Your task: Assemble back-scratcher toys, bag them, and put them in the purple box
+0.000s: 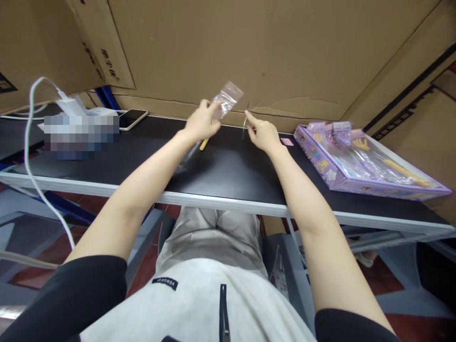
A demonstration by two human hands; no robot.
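Up near the cardboard wall, my left hand [204, 122] grips a clear plastic bag [231, 95], whose crinkled end sticks out past the fingers. Below that hand a yellow stick [204, 144] shows; whether it lies inside the bag cannot be told. More clear film trails toward the table's front, blurred. To the right, my right hand [264, 134] has its index finger forward and the other fingers curled. A thin, pale, see-through strip [244, 122] shows at its fingertips, too fine to name. A small pink card [287, 141] lies just beyond that wrist.
A purple display box [331, 183] with several bagged toys stands at the right of the black table [231, 171]. At the left are a phone [132, 118], a blurred-out object [81, 133] and a white cable [29, 142]. Cardboard [221, 47] walls the back.
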